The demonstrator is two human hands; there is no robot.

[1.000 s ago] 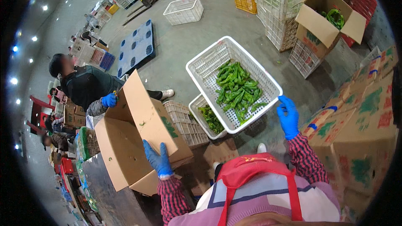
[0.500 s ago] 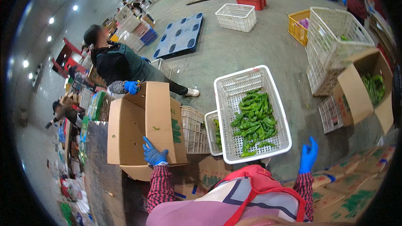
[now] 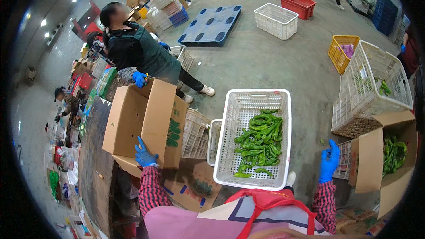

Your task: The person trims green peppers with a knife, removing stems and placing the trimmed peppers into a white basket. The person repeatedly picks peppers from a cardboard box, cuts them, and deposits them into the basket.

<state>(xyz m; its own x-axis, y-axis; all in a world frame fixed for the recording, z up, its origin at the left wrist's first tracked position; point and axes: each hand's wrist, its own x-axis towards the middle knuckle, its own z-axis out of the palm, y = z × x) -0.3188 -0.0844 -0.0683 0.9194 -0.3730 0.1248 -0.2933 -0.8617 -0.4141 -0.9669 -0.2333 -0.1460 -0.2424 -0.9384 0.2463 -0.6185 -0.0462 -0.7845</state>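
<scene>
My left hand [image 3: 145, 152], in a blue glove, lies against the near edge of an open cardboard box [image 3: 157, 115], its fingers spread. The box is tilted on the corner of a dark worktable [image 3: 95, 159]; no contents show in its visible part. A co-worker's blue-gloved hand [image 3: 140, 79] is at the box's far edge. My right hand [image 3: 328, 161], also blue-gloved, is raised on the right with nothing in it, fingers slightly bent and apart. Between my hands stands a white plastic crate [image 3: 287, 141] holding long green peppers [image 3: 261, 146].
The co-worker [image 3: 141, 53] stands beyond the box. White crates [image 3: 195, 132] sit behind it. At right are a tall white crate [image 3: 372, 79] and a cardboard box [image 3: 371, 159] with green peppers [image 3: 392, 155]. Farther off lie a blue pallet [image 3: 210, 24] and a red crate [image 3: 297, 5].
The whole view has shifted and turned. My left hand stays at the cardboard box. My right hand's fingers have bent a little. The co-worker's head has turned.
</scene>
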